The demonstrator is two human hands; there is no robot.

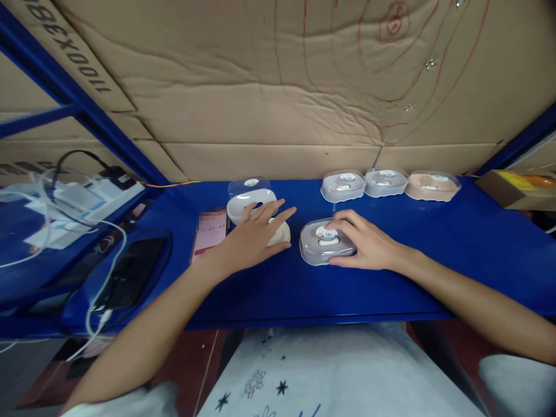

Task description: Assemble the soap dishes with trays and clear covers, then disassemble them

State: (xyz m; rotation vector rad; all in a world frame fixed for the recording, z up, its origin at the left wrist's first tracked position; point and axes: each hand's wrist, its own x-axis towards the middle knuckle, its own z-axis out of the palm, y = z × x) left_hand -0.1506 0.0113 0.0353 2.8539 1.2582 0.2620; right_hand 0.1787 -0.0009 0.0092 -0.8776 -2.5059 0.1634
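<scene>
My left hand (256,234) has its fingers spread above a cream-coloured oval piece (280,231), partly hidden under the palm; whether they touch is unclear. Just behind it lies a white oval tray (243,204), with a clear lid (243,186) behind that. My right hand (369,240) curves round the right side of a closed grey box (313,244) with a clear lid, thumb at the near edge and fingers on top by a round sticker. The box rests flat on the blue shelf (278,295).
Along the back stand two pale grey boxes (343,186) (386,183) and a peach box (432,186). On the left are a phone with a pink screen (211,231), a dark phone (134,272), cables and a power strip (95,202). A cardboard box (516,191) sits far right.
</scene>
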